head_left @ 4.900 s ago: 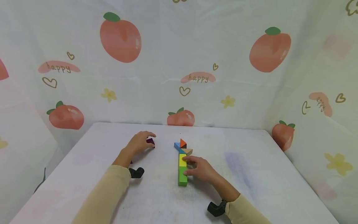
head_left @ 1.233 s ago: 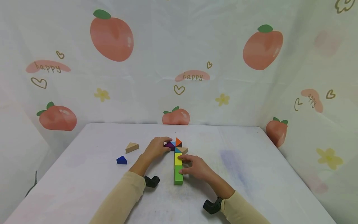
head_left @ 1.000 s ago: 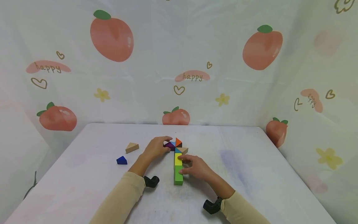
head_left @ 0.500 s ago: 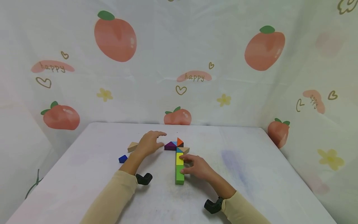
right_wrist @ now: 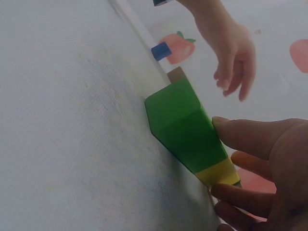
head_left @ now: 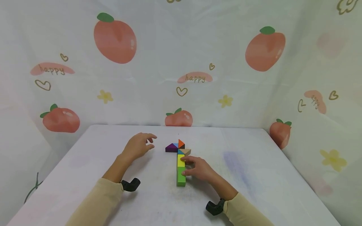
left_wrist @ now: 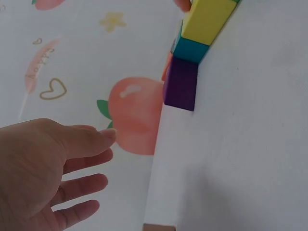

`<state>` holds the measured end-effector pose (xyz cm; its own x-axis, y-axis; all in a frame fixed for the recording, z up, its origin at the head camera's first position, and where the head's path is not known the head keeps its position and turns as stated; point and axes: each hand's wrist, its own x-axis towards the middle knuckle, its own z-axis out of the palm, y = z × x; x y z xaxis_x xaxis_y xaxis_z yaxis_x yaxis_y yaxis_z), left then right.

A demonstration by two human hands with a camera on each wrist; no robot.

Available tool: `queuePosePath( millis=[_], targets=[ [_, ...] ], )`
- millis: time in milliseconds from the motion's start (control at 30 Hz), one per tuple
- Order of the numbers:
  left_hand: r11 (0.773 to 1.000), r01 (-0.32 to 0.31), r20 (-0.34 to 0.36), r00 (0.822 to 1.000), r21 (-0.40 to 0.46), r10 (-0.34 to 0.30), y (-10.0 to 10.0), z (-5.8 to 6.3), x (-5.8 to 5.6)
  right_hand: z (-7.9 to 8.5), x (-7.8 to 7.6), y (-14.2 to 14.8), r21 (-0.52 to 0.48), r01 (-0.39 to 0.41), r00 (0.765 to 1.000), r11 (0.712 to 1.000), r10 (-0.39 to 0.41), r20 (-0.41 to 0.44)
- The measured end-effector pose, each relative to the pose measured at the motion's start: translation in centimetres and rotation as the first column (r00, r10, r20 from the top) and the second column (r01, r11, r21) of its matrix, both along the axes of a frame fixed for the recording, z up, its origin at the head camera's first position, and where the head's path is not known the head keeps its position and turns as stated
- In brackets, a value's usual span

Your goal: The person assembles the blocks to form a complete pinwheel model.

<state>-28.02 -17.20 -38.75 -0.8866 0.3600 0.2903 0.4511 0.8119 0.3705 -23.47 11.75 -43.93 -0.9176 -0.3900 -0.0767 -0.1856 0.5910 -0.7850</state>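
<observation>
My left hand [head_left: 137, 146] hovers left of the blocks, fingers spread and nothing held. Close to its fingertips in the head view lies a purple triangular block [head_left: 171, 148], beside a light blue one [head_left: 175, 145] and an orange one [head_left: 181, 143]. Below these sit a teal block [head_left: 180, 152] and a tan triangular block [head_left: 186, 151]. A yellow block [head_left: 180, 161] and a green block [head_left: 181, 180] continue the line toward me. Along their right side rests my right hand [head_left: 201, 169], its thumb touching the green block and its index finger the yellow one.
In the right wrist view, a blue block [right_wrist: 161, 50] and a brown block [right_wrist: 176, 74] lie beyond the green one; the left hand and arm hide them in the head view. The white table [head_left: 158, 201] backs onto a peach-printed curtain [head_left: 158, 78].
My left hand brought the purple block to the other triangles, let it go and drew back left over the loose tan and blue blocks. The right hand stays in place.
</observation>
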Motion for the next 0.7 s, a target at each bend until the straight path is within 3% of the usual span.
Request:
queuePosePath(
  millis=[233,467,600,700],
  targets=[
    [0.996,-0.007,0.058,0.998,-0.091,0.012,-1.7,-0.3,0.8,-0.1,0.0,-0.1,0.006,0.012,1.0,1.0,-0.012,0.012],
    [0.991,0.062,0.133,0.99,-0.122,-0.046,-3.8,-0.2,2.0,0.0,0.2,-0.4,0.023,0.026,0.999,0.999,-0.027,0.022],
    [0.985,0.109,0.221,0.972,-0.135,-0.077,-5.0,0.0,2.7,0.1,0.2,-0.4,0.035,0.032,0.999,0.999,-0.033,0.021],
    [0.985,0.104,0.307,0.95,-0.141,-0.057,-5.6,0.0,3.0,0.1,0.2,-0.3,0.038,0.034,0.999,0.999,-0.035,0.019]
  ],
)
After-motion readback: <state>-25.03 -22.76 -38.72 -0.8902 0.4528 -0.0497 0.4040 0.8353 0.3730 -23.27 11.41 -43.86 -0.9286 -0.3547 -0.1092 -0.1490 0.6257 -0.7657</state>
